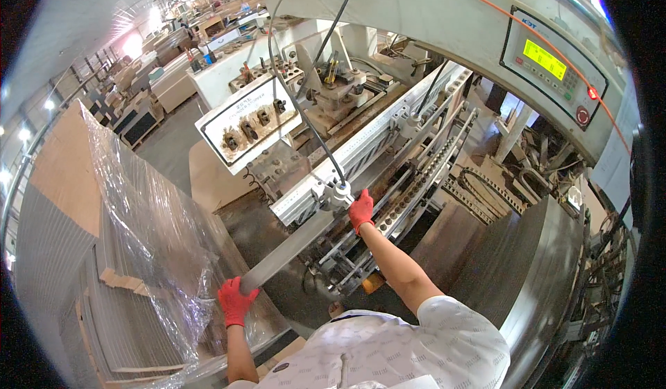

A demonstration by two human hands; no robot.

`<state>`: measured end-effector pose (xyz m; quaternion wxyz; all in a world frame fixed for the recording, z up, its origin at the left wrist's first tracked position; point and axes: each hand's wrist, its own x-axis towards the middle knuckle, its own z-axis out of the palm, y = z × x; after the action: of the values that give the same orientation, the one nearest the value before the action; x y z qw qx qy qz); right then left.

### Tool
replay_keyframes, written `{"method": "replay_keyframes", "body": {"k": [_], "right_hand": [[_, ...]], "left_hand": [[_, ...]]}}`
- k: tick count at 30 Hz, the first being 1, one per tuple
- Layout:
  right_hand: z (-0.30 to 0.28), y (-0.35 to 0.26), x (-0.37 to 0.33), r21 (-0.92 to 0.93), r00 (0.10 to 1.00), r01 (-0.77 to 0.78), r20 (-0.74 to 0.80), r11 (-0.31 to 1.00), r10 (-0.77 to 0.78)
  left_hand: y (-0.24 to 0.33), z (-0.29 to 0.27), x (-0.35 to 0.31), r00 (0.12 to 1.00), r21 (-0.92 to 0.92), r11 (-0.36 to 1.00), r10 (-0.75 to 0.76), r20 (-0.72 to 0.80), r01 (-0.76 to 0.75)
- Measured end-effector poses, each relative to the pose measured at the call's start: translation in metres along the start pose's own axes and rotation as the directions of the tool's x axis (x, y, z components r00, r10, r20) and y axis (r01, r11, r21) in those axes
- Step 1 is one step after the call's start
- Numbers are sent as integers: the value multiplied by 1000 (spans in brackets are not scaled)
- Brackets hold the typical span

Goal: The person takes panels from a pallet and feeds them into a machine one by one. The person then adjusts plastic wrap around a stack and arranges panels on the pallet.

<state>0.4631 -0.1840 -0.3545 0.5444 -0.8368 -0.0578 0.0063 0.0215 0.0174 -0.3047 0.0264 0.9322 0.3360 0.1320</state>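
Note:
A long, narrow grey-brown board (286, 249) lies slantwise, its near end past the machine and its far part along the metal fence. My left hand (236, 301), in a red glove, is closed around the near end of this board. Further along, my right hand (361, 211), also red-gloved, has its fingers curled at the board's edge, just right of a grey metal clamp (338, 195) on the fence. The fingertips of the right hand are partly hidden. Next to that hand runs a dark chain conveyor (409, 198) with metal rails.
Stacked boards under clear plastic wrap (159, 257) stand at left. Another stack of dark boards (513, 257) is at right. A panel with black knobs (250, 122) sits beyond the board; a control box with a lit yellow screen (544, 59) hangs upper right. A black cable (316, 132) dangles to the clamp.

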Motion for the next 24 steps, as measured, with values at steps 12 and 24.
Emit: {"method": "replay_keyframes", "body": {"k": [12,24], "right_hand": [[-25,34,30,-108,971,237,26,965,-236],[-30,38,34,20,968,225,107,974,-226]], "left_hand": [[2,20,3,996,-59,998,30,-78,-35],[16,-4,11,1000,-79,997,-7,0,7]]}}
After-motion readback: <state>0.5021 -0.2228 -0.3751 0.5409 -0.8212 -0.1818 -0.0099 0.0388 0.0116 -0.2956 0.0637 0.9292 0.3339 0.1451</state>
